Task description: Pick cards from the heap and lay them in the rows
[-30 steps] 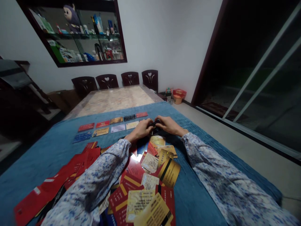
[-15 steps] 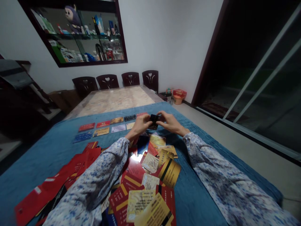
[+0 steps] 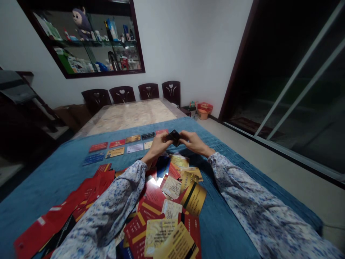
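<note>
Above the blue cloth (image 3: pixel 231 223), my left hand (image 3: pixel 158 145) and my right hand (image 3: pixel 196 143) pinch a small black card (image 3: pixel 174 136) from its two sides. It looks tilted, one corner pointing up, and its print is too dark to read. Below my wrists spreads a loose heap of cards, among them a gold card with a black stripe (image 3: pixel 195 198), a pale yellow card (image 3: pixel 161 233) and a red card (image 3: pixel 140 225). Beyond my left hand lie two rows of cards, with a blue card (image 3: pixel 93 158) and a black card (image 3: pixel 148 136) among them.
Red sleeves (image 3: pixel 56 219) lie in an overlapping pile left of my left forearm. Past the cloth the bare marble tabletop (image 3: pixel 129 113) continues towards several dark chairs (image 3: pixel 171 91). A sliding glass door (image 3: pixel 291 90) is on the right.
The black card has turned between my fingers, from nearly square-on to a corner-up tilt. My right fingers have come down slightly. The cards on the cloth lie as before.
</note>
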Tool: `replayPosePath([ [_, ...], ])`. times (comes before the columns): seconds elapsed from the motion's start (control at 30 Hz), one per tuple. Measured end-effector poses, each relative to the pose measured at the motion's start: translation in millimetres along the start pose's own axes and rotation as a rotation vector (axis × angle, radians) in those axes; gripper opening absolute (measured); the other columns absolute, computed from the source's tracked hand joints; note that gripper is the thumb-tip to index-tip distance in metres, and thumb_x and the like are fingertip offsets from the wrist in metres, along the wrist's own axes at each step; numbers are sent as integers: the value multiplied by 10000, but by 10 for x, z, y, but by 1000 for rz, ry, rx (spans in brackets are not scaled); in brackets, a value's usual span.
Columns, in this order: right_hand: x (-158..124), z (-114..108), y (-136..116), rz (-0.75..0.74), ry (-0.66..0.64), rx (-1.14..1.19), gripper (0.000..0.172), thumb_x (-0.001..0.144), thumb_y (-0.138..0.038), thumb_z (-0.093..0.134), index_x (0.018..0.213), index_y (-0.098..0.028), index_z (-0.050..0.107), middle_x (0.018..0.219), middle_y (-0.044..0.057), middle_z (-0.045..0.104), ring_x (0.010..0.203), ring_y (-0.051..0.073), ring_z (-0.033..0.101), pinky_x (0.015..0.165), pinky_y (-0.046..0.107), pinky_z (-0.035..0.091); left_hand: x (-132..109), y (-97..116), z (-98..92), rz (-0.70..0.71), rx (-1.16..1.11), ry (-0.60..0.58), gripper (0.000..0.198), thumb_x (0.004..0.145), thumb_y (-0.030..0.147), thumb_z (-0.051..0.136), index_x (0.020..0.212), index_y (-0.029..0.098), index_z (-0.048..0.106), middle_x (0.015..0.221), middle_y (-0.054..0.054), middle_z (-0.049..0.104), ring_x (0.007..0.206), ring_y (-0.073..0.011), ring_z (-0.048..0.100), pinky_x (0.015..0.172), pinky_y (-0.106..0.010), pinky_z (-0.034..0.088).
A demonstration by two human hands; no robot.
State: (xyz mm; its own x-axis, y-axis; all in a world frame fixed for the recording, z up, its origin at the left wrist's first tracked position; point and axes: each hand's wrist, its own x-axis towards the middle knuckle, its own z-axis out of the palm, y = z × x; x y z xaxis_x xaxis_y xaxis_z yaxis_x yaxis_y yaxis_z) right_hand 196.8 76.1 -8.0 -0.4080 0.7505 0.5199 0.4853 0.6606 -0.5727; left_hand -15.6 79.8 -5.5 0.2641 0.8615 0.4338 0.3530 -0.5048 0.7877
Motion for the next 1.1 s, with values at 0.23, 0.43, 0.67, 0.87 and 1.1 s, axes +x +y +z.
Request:
replayPosePath([
  [0.23, -26, 26, 14, -48, -77, -240, 285, 884, -121, 538, 1108, -177, 706, 960, 70, 743, 852, 195, 640, 750, 257, 422, -86, 39, -38, 24, 166, 45, 228, 746, 150, 621, 954, 158, 716, 864, -4, 749, 792, -155, 671, 730, -246, 519],
  [0.43, -62, 37, 37, -25, -157, -440, 277, 952, -136, 540, 1168, -190, 705, 1021, 91, 736, 914, 204, 647, 740, 258, 407, -147, -26, 34, 111, 366, -34, 312, 767, 98, 621, 1040, 190, 740, 944, -28, 775, 861, -185, 694, 846, -298, 543],
  [0.67, -80, 31, -25, 35, -257, -549, 276, 975, -145, 533, 1163, -211, 724, 1094, 101, 733, 994, 208, 654, 747, 261, 404, -176, -15, 78, 103, 571, -160, 235, 818, 83, 573, 936, 159, 762, 870, -80, 771, 823, -217, 691, 783, -292, 516],
  [0.87, -59, 7, -66, 66, -328, -537, 289, 934, -119, 549, 1124, -217, 744, 1076, 92, 763, 991, 217, 674, 743, 263, 394, -190, 20, 90, 76, 517, -198, 244, 803, 63, 547, 869, 159, 762, 750, -45, 737, 713, -180, 654, 704, -243, 472],
  [1.1, -45, -7, -82, 70, -366, -550, 278, 929, -112, 544, 1105, -212, 734, 1100, 97, 766, 1001, 222, 685, 733, 261, 383, -133, 17, 77, 54, 533, -237, 226, 768, 62, 550, 805, 148, 755, 714, -45, 716, 689, -177, 631, 686, -247, 459],
])
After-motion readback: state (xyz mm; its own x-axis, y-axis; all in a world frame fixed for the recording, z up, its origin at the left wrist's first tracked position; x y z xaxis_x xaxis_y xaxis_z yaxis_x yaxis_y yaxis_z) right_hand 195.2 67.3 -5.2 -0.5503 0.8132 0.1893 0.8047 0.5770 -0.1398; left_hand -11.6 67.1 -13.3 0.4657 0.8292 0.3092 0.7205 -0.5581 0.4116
